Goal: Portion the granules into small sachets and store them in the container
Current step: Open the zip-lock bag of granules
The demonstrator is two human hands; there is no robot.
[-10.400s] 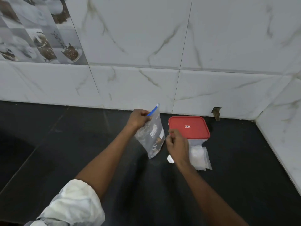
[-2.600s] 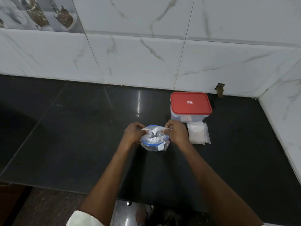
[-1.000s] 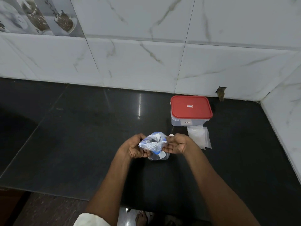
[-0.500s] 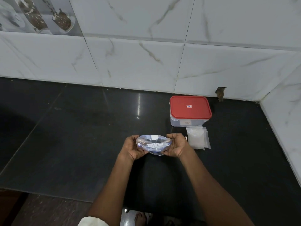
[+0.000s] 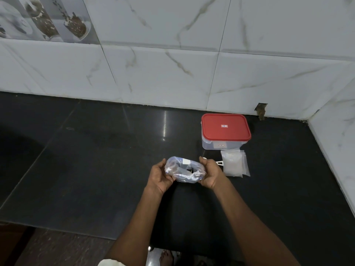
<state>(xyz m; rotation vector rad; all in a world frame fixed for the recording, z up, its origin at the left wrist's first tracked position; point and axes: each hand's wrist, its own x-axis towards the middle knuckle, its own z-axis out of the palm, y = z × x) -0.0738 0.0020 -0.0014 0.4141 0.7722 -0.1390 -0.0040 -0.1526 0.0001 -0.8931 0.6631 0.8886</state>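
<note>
A clear plastic granule bag (image 5: 184, 171) with a blue zip rim is held between both hands above the black counter (image 5: 96, 169), its mouth facing up. My left hand (image 5: 160, 177) grips its left side and my right hand (image 5: 210, 173) grips its right side. Behind it to the right stands a clear container with a red lid (image 5: 225, 129), closed. A small stack of clear sachets (image 5: 234, 164) lies flat in front of the container. A white scoop (image 5: 218, 163) lies between my right hand and the sachets, mostly hidden.
White marble-look wall tiles (image 5: 172, 64) back the counter, and a side wall (image 5: 338, 141) closes it at the right. The counter's front edge runs across the bottom, with floor and a foot (image 5: 168, 255) below it.
Over the last second both hands turned the crumpled bag and spread its mouth wide. Ten seconds ago the left hand held it hanging upright by its top.
</note>
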